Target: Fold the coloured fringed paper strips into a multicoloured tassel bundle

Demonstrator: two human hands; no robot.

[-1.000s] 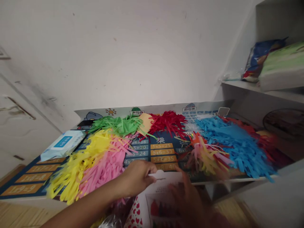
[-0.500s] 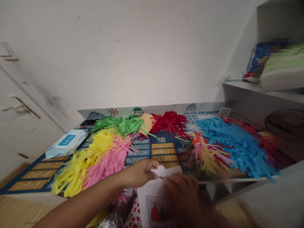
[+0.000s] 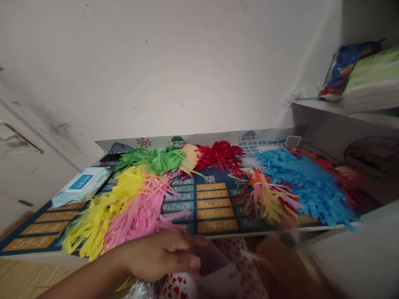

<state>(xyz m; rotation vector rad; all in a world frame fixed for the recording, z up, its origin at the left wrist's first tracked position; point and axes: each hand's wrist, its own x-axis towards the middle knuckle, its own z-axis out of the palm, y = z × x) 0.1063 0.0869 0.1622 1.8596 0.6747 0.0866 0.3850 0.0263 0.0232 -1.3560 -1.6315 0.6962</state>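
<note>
At the lower centre of the frame, the left hand (image 3: 165,254) has its thumb and fingers curled around part of a blurred translucent film (image 3: 218,270); whether it grips it firmly I cannot tell. The right hand (image 3: 276,265), lower right, is too smeared to read. On the tabletop (image 3: 46,257), fringed paper lies grouped by colour: green (image 3: 165,160), yellow (image 3: 121,203) and pink (image 3: 140,214) left of centre, red (image 3: 221,158) at centre, blue (image 3: 308,187) at right. Laying-out looks done; one mixed-colour bundle (image 3: 268,199) appears tied near its top. The film, apparently, is yet to be dealt with.
</note>
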